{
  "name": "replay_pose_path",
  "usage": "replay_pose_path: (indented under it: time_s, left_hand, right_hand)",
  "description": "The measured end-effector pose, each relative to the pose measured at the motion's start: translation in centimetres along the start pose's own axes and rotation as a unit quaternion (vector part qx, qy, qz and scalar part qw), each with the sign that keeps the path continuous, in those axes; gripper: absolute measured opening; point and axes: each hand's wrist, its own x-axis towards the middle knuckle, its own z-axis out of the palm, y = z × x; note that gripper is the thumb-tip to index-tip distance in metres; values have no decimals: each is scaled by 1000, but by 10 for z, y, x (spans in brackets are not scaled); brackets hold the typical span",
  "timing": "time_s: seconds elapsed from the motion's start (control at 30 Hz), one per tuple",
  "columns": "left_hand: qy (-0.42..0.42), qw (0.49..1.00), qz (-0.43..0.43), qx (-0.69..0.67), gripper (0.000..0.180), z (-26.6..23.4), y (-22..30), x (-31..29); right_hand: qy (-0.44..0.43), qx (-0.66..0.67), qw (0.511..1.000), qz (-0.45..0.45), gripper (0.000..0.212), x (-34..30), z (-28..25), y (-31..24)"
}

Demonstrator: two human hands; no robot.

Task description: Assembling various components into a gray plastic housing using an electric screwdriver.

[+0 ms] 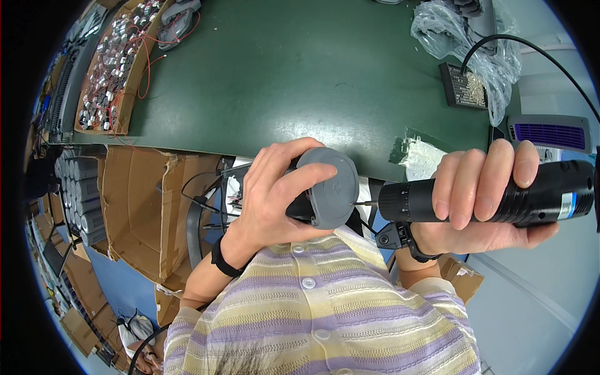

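My left hand [272,194] is closed around a grey housing with a rounded flat end [334,181], its index finger lying across that face. Some black parts show beneath the fingers. My right hand [481,194] grips a black electric screwdriver [550,187], held level with its bit [365,203] toward the housing. The bit's tip is at the lower right part of the grey face; whether it sits in a screw hole is too small to tell. Both hands are just off the table's near edge, in front of my striped shirt.
On the green table [269,81] are a carton of small wired parts [115,75], a grey part with red wire [177,25], a black tray of screws [465,87] and a clear plastic bag [437,28]. Cardboard boxes [134,212] and stacked grey cylinders [84,194] stand at left.
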Motion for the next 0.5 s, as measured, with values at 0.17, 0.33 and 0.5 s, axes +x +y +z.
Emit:
replay_pose_path:
  time_s: [0.17,0.33,0.5]
  left_hand:
    - [20,1000,12,-5,75,4,0,-3]
    - [18,1000,13,-11,74,5,-1,-3]
    - [12,1000,12,-11,76,2,-7,-2]
  right_hand:
    - [-1,-4,1000,-25,52,-8,2,2]
    - [14,-15,999,-26,51,-12,5,3]
    - [13,-4,1000,-27,52,-9,2,8]
